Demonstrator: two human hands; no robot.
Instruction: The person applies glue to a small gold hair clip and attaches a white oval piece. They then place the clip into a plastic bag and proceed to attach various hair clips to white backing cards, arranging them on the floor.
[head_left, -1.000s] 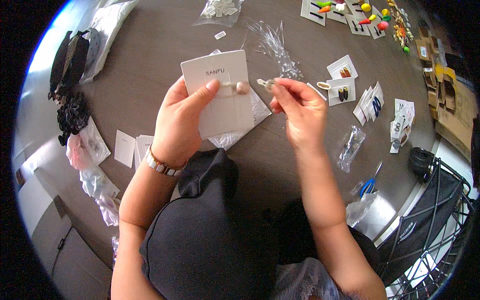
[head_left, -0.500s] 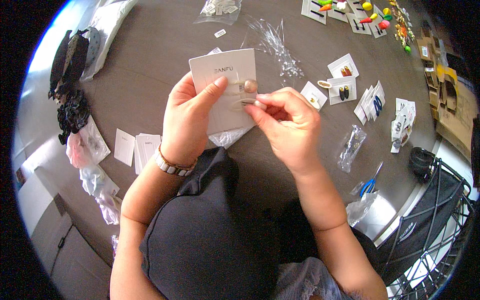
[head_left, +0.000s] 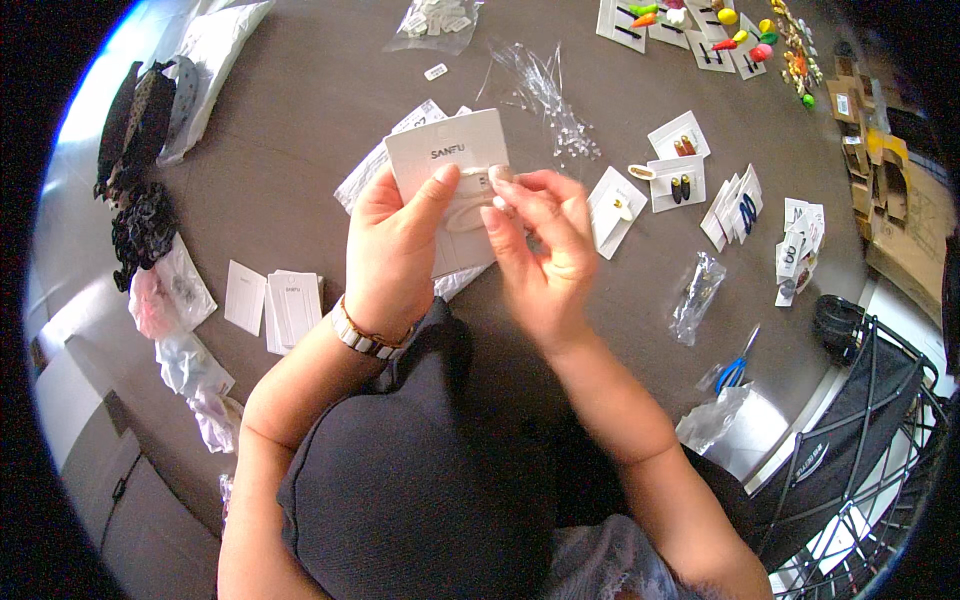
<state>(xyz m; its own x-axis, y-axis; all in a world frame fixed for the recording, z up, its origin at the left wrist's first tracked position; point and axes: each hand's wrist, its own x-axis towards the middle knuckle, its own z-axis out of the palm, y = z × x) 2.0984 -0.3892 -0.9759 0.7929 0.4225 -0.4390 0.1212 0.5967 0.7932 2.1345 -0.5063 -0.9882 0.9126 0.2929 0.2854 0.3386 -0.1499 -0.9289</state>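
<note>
My left hand grips a white display card, thumb across its front and fingers behind. At the card's right side, my right hand pinches a pale hair accessory with a small round bead. A pale loop, seemingly part of it, lies against the card's front; the fingertips cover the rest. Under the card, a white printed packet on the table is partly hidden.
Blank cards and bagged hair ties lie left. Clear plastic fasteners are scattered ahead. Carded hair clips, a clear bag and blue-handled scissors are right. A black wire basket stands at lower right.
Both hands and the card have shifted slightly, the right hand leftward and closer in. The large bead visible earlier is now mostly behind my right fingers. More of the packet under the card shows.
</note>
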